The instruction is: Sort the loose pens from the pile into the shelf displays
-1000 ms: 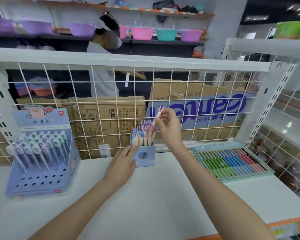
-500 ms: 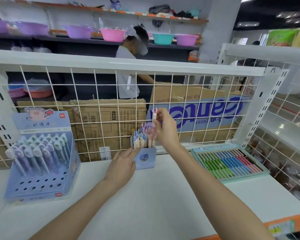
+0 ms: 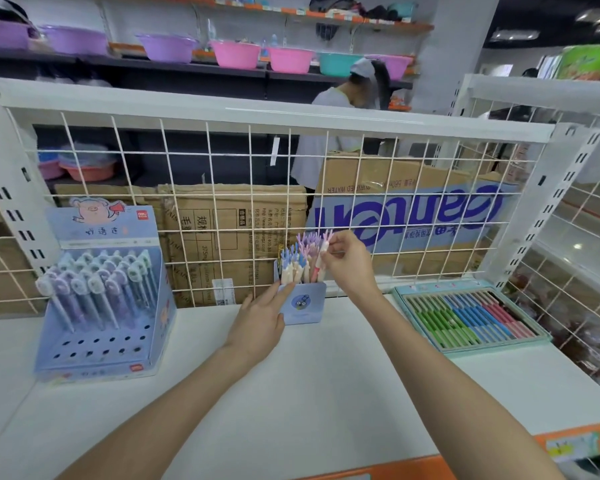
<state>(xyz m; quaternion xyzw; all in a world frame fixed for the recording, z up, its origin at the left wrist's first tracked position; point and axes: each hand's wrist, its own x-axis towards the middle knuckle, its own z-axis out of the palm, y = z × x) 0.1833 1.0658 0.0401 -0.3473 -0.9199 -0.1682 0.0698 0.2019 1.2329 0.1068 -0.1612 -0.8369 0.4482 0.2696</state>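
Note:
A small blue pen box stands on the white shelf against the wire grid, filled with several pastel pens with antler-like tops. My right hand pinches the top of a pink-and-white pen whose lower end is inside the box. My left hand rests against the box's left side with its fingers straight.
A blue tiered pen display with purple-capped pens stands at the left. A flat tray of green, blue and red pens lies at the right. The white wire grid backs the shelf; behind it are cardboard boxes and a person.
My right hand has lowered the pink pen from above the box down among the other pens. My left hand stays on the box. The person behind the grid has walked to the right.

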